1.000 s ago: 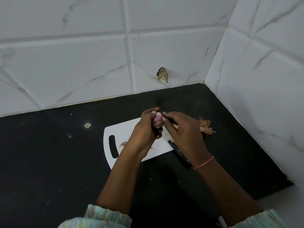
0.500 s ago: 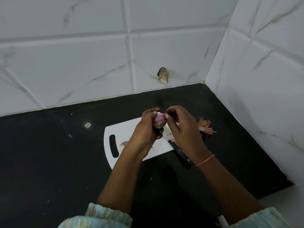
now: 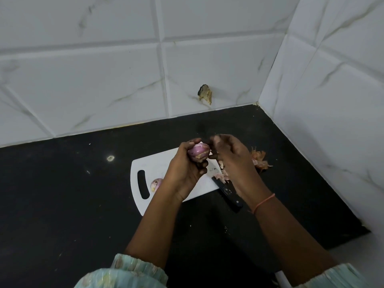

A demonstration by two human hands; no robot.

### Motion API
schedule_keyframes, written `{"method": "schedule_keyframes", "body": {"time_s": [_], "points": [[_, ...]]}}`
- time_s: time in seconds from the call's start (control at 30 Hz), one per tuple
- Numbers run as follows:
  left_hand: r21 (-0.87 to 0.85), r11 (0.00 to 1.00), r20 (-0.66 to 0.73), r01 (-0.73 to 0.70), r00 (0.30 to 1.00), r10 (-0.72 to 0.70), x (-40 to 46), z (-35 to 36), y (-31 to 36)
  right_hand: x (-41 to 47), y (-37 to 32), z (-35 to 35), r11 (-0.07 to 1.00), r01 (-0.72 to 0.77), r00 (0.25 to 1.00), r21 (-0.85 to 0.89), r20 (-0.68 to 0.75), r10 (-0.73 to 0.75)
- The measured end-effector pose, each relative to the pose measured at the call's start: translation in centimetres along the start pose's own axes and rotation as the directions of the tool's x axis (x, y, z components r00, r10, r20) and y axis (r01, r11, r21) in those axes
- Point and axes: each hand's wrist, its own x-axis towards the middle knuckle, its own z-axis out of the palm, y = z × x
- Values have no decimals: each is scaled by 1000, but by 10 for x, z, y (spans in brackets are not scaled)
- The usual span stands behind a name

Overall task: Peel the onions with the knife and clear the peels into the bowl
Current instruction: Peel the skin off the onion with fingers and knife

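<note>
My left hand holds a small purple onion, partly peeled, above the white cutting board. My right hand is right beside the onion with its fingers curled at the onion's top; the fingertips are blurred, so whether they pinch a peel is unclear. A black-handled knife lies untouched at the board's right corner, under my right wrist. A second small onion rests on the board near its handle slot. Loose peels lie to the right of the board. No bowl is in view.
The board sits on a black counter in a corner of white tiled walls. A chipped brown spot marks the back wall. The counter's front right edge is close to my right arm.
My right hand's fingers have risen slightly and shifted right at the onion's top. My left hand has turned the onion a little, showing more purple flesh.
</note>
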Motion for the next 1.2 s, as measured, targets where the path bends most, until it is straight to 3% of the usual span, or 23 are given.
{"method": "schedule_keyframes", "body": {"time_s": [0.1,0.23,0.37,0.53,0.73,0.83,0.97,1.1,1.2], "points": [[28,999,14,-19,1000,19,0,0,0,-2,3,0,943,204,979,-262,45,-200],[96,995,9,-40,999,40,0,1,-2,2,4,-1,889,331,940,-316,21,-342],[136,988,8,-72,997,71,-1,3,-6,3,8,2,740,463,856,-488,30,-516],[97,990,0,-99,995,99,-2,9,-10,6,14,6,868,330,907,-372,-131,-401],[-160,983,28,-89,995,95,1,15,-14,7,11,16,991,114,949,-73,-287,-130],[-248,968,44,-29,998,41,2,15,-16,9,10,16,996,84,948,-13,-308,-83],[-83,996,89,41,995,-34,2,13,-16,7,6,13,981,164,935,-104,-299,-188],[103,994,46,-22,999,17,1,6,-12,6,6,8,922,268,908,-280,-247,-339],[224,972,74,-75,996,59,2,-3,-7,8,6,3,910,267,908,-319,-233,-348]]}}
